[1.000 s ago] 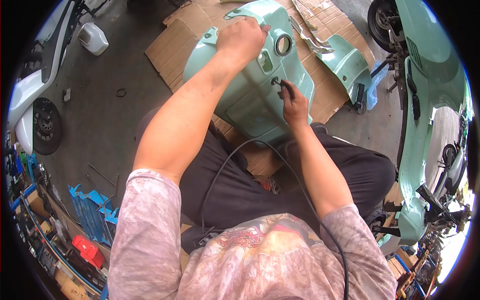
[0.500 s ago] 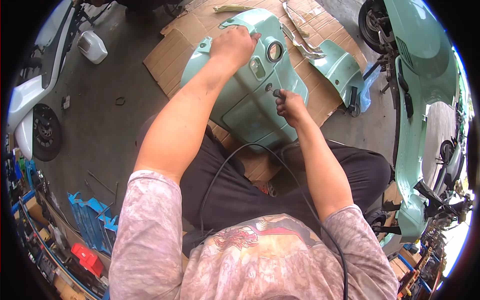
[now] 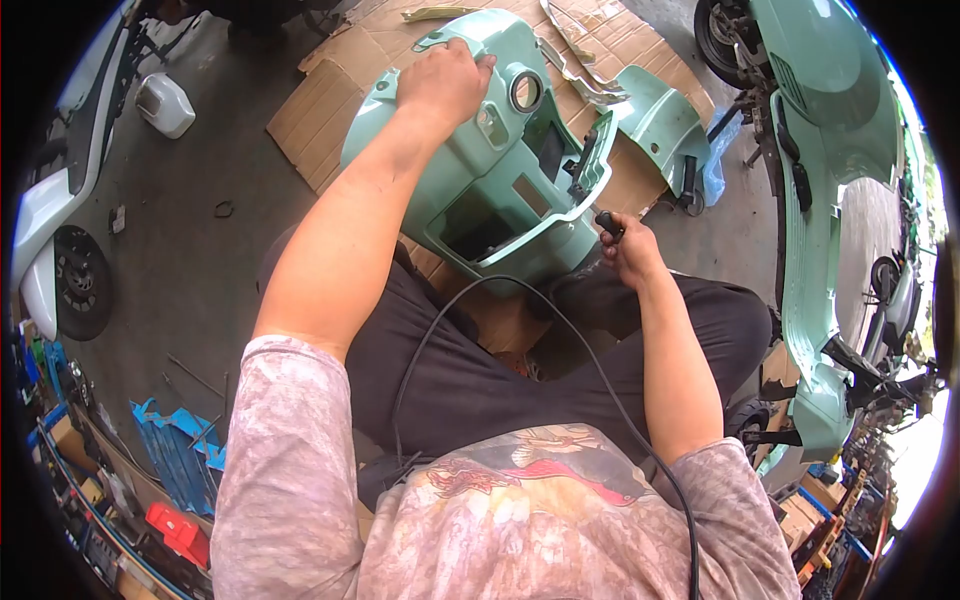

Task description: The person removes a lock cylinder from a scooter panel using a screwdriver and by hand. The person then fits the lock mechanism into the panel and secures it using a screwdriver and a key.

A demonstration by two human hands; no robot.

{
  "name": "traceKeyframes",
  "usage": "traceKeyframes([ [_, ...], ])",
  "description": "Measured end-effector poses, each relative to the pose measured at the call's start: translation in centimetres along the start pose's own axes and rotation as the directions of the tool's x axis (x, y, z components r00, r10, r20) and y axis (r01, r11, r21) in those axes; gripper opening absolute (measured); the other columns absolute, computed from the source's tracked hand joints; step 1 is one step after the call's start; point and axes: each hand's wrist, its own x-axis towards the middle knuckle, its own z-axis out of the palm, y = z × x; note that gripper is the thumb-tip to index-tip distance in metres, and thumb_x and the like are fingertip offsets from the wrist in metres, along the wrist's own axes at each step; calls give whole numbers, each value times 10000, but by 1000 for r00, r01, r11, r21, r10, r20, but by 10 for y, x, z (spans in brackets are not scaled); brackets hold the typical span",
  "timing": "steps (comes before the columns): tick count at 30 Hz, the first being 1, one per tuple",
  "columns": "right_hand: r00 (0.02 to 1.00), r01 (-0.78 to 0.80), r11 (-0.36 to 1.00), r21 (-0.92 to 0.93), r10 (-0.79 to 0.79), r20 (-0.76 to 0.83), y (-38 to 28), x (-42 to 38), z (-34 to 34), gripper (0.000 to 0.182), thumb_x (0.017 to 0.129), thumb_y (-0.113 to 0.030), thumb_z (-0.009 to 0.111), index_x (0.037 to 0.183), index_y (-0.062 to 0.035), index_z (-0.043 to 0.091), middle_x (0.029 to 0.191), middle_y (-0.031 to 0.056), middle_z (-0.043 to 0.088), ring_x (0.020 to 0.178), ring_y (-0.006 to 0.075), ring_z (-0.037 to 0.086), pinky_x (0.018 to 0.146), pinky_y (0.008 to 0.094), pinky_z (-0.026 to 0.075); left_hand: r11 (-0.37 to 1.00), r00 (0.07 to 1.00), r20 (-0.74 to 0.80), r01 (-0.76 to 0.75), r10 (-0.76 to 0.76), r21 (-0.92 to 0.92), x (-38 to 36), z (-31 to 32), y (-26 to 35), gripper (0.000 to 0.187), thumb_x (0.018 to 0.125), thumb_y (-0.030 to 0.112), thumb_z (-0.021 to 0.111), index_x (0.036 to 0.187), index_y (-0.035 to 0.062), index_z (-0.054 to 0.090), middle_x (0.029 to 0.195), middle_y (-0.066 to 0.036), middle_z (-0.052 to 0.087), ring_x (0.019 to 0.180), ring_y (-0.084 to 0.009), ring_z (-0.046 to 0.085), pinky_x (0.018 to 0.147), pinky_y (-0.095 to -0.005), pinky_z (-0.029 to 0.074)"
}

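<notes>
A mint-green scooter front panel (image 3: 470,170) stands on cardboard (image 3: 310,110) in front of my knees. My left hand (image 3: 440,80) presses on its upper edge next to a round hole (image 3: 526,91). The panel's compartment door (image 3: 590,160) hangs open to the right, showing a dark cavity (image 3: 475,225). My right hand (image 3: 632,252) is just right of the panel's lower corner, closed around a small black key-like piece (image 3: 608,222). A black cable (image 3: 480,290) loops across my lap.
A second green body panel (image 3: 665,120) lies on the cardboard behind. A mint scooter (image 3: 830,150) stands at the right, a white scooter (image 3: 50,200) at the left. A white jug (image 3: 165,105), blue parts (image 3: 180,440) and a red box (image 3: 175,525) sit on the concrete floor.
The compartment door has swung open. My right hand left the lock and drew back down and to the right with the black piece. My left hand stays on the panel's top.
</notes>
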Motion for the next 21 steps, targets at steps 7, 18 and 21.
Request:
traceKeyframes([
  [7,991,-131,972,-195,135,12,-11,-17,-39,215,971,-324,511,1062,-146,591,834,7,543,671,124,454,589,281,381,888,889,-232,-434,395,-153,-29,13,50,303,895,231,596,1100,8,584,1017,-174,631,1008,-348,596,819,-457,482],
  [18,708,593,268,-759,-622,334,7,-29,-57,238,921,-197,607,1035,8,648,827,104,663,749,173,621,678,335,495,657,729,583,247,359,-712,-95,119,87,328,942,70,475,1236,-63,534,1065,-125,643,882,-151,607,794,-298,514],
  [21,548,628,87,-774,-755,360,10,-32,-49,271,939,-236,594,989,23,654,813,126,665,748,198,642,711,351,494,587,739,574,304,353,-751,-93,120,86,323,944,85,491,1231,-53,543,1068,-110,640,888,-158,608,792,-306,516],
])
